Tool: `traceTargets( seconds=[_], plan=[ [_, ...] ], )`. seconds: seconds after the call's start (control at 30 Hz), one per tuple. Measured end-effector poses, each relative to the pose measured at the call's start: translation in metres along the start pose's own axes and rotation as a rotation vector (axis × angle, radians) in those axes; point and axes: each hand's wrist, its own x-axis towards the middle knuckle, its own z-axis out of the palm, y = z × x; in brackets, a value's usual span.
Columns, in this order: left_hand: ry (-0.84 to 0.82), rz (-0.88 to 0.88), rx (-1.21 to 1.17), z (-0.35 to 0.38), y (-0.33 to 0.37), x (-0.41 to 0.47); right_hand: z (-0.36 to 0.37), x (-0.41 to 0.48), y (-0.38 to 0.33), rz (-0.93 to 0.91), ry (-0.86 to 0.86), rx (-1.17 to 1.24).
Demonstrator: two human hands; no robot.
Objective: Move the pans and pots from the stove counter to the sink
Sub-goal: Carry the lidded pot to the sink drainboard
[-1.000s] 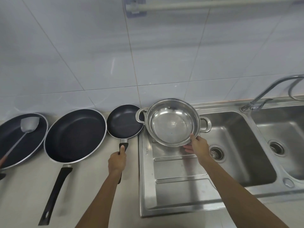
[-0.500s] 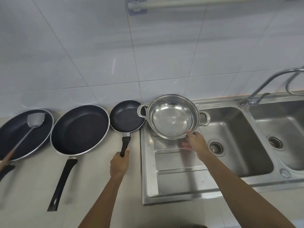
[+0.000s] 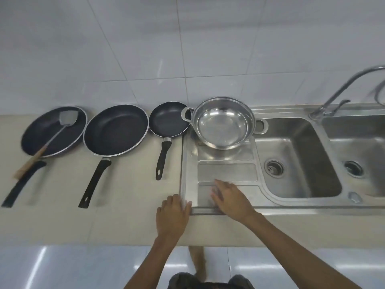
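Observation:
A steel pot (image 3: 224,123) with two side handles stands at the back of the sink's ribbed drainboard (image 3: 227,172). Left of it on the beige counter lie three black pans in a row: a small pan (image 3: 168,118), a large pan (image 3: 115,130) and another large pan (image 3: 53,131) with a metal spatula (image 3: 60,127) resting in it. My left hand (image 3: 173,215) hovers over the drainboard's front left corner, empty, fingers loosely apart. My right hand (image 3: 230,198) lies flat and empty over the front of the drainboard. Both hands are well clear of the pot and pans.
Two steel basins sit to the right: the near basin (image 3: 302,155) with a drain, and a second basin (image 3: 358,147) at the frame edge. A curved tap (image 3: 337,94) rises behind them. White tiled wall behind; the counter's front edge (image 3: 104,243) drops to a glossy floor.
My left hand let go of the small pan's handle and my right hand let go of the pot's rim. Both hands drew back toward me to the drainboard's front edge.

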Motion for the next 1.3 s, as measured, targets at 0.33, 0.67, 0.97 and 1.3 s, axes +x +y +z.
traceTargets(
  seconds=[0.33,0.67,0.97,1.3],
  plan=[
    [-0.013,0.536,0.173,0.06,0.149,-0.122,-0.029,-0.192,0.126,0.032,0.156,-0.382],
    [-0.143,1.101,0.22,0.126,0.407,-0.214,-0.098,-0.399,0.304,0.579,0.422,-0.291],
    [-0.212,1.43,0.207,0.189,0.643,-0.268,-0.172,-0.508,0.453,0.982,0.533,-0.194],
    [-0.235,1.556,0.234,0.258,0.921,-0.284,-0.301,-0.541,0.66,1.136,0.588,-0.129]
  ],
)
